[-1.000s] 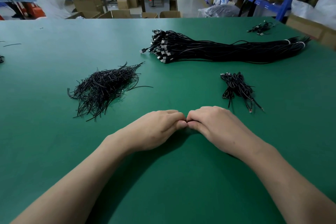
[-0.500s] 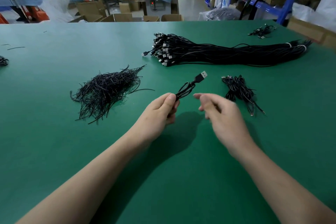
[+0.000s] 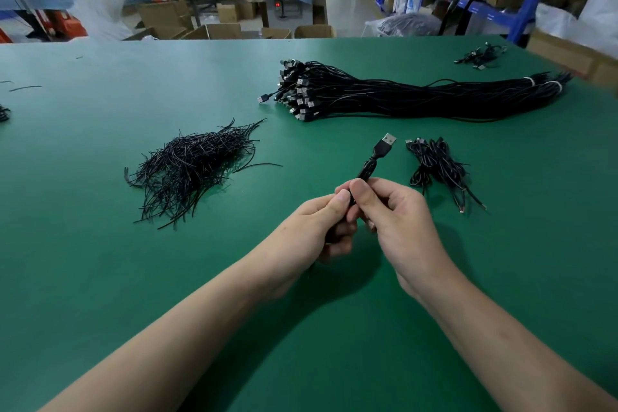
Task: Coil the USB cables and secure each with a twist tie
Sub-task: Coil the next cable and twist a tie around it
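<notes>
A coiled black USB cable (image 3: 378, 157) rises from between my two hands, its silver plug pointing up and to the right. My left hand (image 3: 317, 227) grips the lower part of the coil. My right hand (image 3: 394, 214) pinches the coil just below the plug, thumb against my left thumb. The rest of the coil is hidden inside my fingers. A heap of black twist ties (image 3: 194, 167) lies to the left. A long bundle of uncoiled USB cables (image 3: 418, 97) stretches across the back of the green table (image 3: 100, 278).
A small pile of coiled cables (image 3: 434, 167) lies just right of my hands. More cables (image 3: 481, 57) sit at the far right corner. Stray ties (image 3: 25, 88) lie at the left edge. Boxes, tables and blue shelving stand beyond the table.
My hands lifted off the table with the coiled cable. My right hand, apart from it half a second ago, has closed in and now pinches the coil beside my left.
</notes>
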The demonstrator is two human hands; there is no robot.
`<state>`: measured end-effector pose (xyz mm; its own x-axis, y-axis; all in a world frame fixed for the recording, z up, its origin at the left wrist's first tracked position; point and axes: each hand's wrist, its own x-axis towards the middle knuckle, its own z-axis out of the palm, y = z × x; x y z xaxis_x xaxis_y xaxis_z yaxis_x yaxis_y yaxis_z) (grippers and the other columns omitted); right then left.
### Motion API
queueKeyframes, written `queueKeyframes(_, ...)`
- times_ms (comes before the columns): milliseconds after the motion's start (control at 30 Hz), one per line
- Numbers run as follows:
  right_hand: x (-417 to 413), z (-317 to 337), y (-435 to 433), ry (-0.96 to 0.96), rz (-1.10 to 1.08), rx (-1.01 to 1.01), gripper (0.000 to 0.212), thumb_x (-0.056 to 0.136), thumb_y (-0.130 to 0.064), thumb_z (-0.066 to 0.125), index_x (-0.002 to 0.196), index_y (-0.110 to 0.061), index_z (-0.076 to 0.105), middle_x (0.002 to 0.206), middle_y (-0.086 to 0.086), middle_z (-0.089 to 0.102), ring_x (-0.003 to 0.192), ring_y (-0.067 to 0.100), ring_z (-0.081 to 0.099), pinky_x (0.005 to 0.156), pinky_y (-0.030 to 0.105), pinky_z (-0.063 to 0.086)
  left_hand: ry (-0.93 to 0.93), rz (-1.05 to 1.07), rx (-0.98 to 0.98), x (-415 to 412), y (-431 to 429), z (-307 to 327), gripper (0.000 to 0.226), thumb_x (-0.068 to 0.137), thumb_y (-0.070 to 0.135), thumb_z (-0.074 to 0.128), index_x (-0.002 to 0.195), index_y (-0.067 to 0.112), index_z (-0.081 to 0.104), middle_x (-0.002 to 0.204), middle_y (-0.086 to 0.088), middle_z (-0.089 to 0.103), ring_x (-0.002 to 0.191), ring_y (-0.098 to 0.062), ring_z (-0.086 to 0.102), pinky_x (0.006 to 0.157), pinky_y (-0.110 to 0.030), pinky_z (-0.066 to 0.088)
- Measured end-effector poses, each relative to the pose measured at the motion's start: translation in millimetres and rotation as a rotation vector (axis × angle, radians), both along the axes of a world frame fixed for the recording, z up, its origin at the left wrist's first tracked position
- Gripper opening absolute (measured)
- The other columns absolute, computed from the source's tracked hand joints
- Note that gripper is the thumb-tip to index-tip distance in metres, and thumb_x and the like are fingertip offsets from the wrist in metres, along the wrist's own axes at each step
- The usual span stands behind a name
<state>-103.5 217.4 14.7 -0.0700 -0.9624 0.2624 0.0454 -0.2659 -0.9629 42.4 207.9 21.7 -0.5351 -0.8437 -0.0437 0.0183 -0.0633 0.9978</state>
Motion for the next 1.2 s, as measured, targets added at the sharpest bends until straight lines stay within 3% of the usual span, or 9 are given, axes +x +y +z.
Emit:
queueKeyframes(167,-1,2,0,0.065,-0.010,0.006,0.031,0.103,-0.028,0.057,0.083,-0.008,0.071,0.057,-0.002,0.055,0.049,0.020,0.058,0.057,0.036,0.051,-0.125,0.024,-0.104,-1,1,2,0.043,0.110,0.041,0.034,0.082,0.019,0.058,0.070,0.004,0.052,0.063,-0.014,0.053,0.061,-0.024,0.040)
queueKeyframes(267,-5,5,-1,0.108,-0.077,0.035,0.030,0.103,-0.030,0.057,0.083,-0.015,0.074,0.054,-0.009,0.050,0.052,0.008,0.047,0.058,0.022,0.040,-0.311,0.048,-0.298,7,-8,7,0.044,0.109,0.041,0.036,0.091,0.021,0.071,0.081,0.002,0.070,0.077,-0.010,0.062,0.070,-0.019,0.044)
queueKeyframes(367,-9,4,-1,0.136,-0.065,0.107,0.029,0.101,-0.036,0.057,0.083,-0.022,0.075,0.059,0.002,0.034,0.058,0.018,0.031,0.051,0.019,0.025,-0.542,0.259,-0.539,29,-40,13,0.029,0.106,0.029,0.050,0.103,0.023,0.077,0.091,0.002,0.074,0.082,-0.010,0.067,0.079,-0.026,0.050)
queueKeyframes(567,-7,2,0,0.164,0.027,0.223,0.029,0.099,-0.041,0.059,0.082,-0.025,0.076,0.057,-0.005,0.039,0.059,0.014,0.037,0.049,0.012,0.033,-1.251,0.576,-0.838,81,-110,2,0.027,0.101,0.026,0.061,0.126,0.022,0.072,0.121,-0.002,0.067,0.106,-0.029,0.065,0.083,-0.042,0.053)
queueKeyframes(800,-7,-1,-1,0.205,0.085,0.256,0.029,0.100,-0.040,0.059,0.080,-0.025,0.074,0.062,-0.004,0.042,0.057,0.010,0.040,0.050,0.010,0.034,-1.375,0.567,-0.956,90,-142,-12,0.012,0.096,0.031,0.067,0.097,0.023,0.076,0.106,-0.003,0.070,0.106,-0.032,0.057,0.084,-0.041,0.046)
queueKeyframes(933,-6,0,0,0.251,0.106,0.259,0.028,0.100,-0.042,0.059,0.080,-0.026,0.073,0.066,-0.001,0.039,0.062,0.013,0.039,0.050,0.008,0.035,-1.534,0.465,-0.993,86,-143,-17,0.021,0.103,0.028,0.054,0.109,0.012,0.067,0.113,-0.010,0.065,0.114,-0.033,0.051,0.091,-0.043,0.043)
queueKeyframes(1000,-6,-1,0,0.275,0.113,0.238,0.028,0.099,-0.042,0.059,0.081,-0.026,0.073,0.066,-0.008,0.045,0.063,0.011,0.043,0.055,0.009,0.037,-1.451,0.488,-0.966,76,-132,-13,0.020,0.105,0.024,0.050,0.111,0.010,0.063,0.112,-0.011,0.066,0.110,-0.033,0.054,0.090,-0.044,0.043)
queueKeyframes(1100,-8,-1,0,0.352,0.097,0.142,0.027,0.099,-0.041,0.061,0.082,-0.024,0.073,0.087,-0.012,0.061,0.069,-0.003,0.056,0.068,0.010,0.042,-0.976,0.558,-0.750,53,-100,0,0.012,0.103,0.019,0.054,0.099,0.014,0.064,0.086,0.003,0.072,0.084,-0.022,0.064,0.076,-0.037,0.050)
queueKeyframes(1200,-7,2,1,0.382,0.114,0.127,0.025,0.101,-0.032,0.059,0.085,-0.016,0.070,0.090,-0.004,0.074,0.077,0.001,0.073,0.081,0.029,0.054,-0.549,0.343,-0.408,29,-61,9,0.015,0.101,0.017,0.060,0.088,0.013,0.067,0.068,0.006,0.070,0.057,-0.009,0.061,0.057,-0.020,0.047)
